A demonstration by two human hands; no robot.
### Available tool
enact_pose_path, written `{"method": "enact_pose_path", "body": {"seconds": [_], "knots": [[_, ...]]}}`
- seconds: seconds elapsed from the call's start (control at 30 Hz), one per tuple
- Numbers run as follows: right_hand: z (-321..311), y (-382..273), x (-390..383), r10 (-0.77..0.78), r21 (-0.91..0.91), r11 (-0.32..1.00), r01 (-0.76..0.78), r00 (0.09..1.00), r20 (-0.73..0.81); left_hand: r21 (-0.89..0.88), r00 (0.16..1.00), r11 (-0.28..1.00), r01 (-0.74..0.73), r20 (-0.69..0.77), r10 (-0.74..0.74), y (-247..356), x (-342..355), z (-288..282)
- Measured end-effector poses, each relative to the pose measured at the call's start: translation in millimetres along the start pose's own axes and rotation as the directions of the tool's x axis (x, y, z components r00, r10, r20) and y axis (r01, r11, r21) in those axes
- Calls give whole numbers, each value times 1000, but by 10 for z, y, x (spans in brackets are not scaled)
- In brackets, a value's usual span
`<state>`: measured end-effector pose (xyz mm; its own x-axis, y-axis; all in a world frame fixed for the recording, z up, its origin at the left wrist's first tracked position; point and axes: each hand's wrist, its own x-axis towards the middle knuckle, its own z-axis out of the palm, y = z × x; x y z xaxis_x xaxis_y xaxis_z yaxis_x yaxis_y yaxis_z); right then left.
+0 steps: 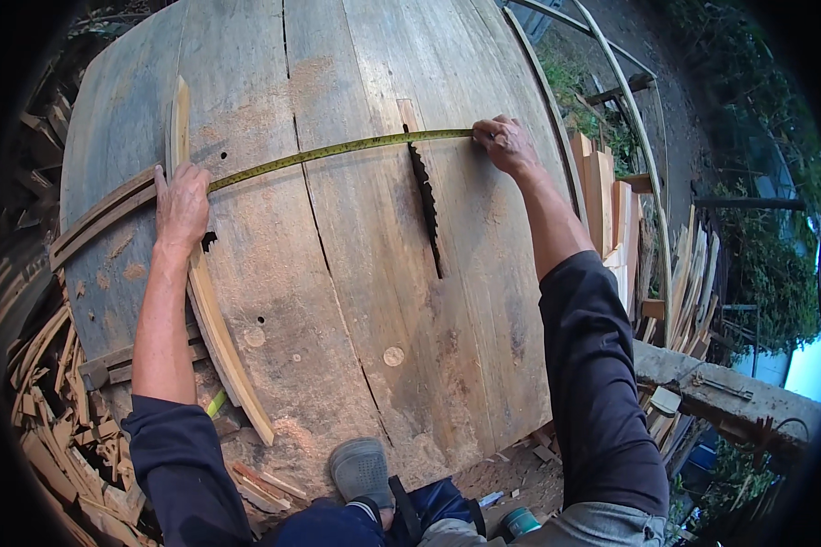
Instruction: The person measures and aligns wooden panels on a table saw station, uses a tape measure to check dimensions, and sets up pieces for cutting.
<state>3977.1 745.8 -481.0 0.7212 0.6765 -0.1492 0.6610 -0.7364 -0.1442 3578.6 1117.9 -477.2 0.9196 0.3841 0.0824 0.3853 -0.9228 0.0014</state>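
A yellow tape measure is stretched across a worn wooden saw table, bowing slightly upward between my hands. My left hand is closed at the tape's left end, over a long wooden fence strip. On the right, my right hand pinches the tape's other end near the table's right side. The tape case does not show. Beneath the tape, a toothed saw blade stands in a slot in the tabletop, between my hands and closer to the right one.
Wooden crosspieces join the fence strip at the left. Sawdust lies over the table. Scrap wood is heaped at the left, and upright boards stand beyond the right edge. My shoe is by the near edge.
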Motion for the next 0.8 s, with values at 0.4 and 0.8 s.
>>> {"method": "enact_pose_path", "body": {"seconds": [0.4, 0.8], "knots": [[-224, 319, -1341, -65, 35, 997, 67, 996, -61, -80, 995, 994, -70, 62, 75, 530, -901, -554], [196, 249, -1712, -114, 62, 990, 126, 978, -173, -37, 983, 999, -32, 181, 38, 567, -1239, -364]]}}
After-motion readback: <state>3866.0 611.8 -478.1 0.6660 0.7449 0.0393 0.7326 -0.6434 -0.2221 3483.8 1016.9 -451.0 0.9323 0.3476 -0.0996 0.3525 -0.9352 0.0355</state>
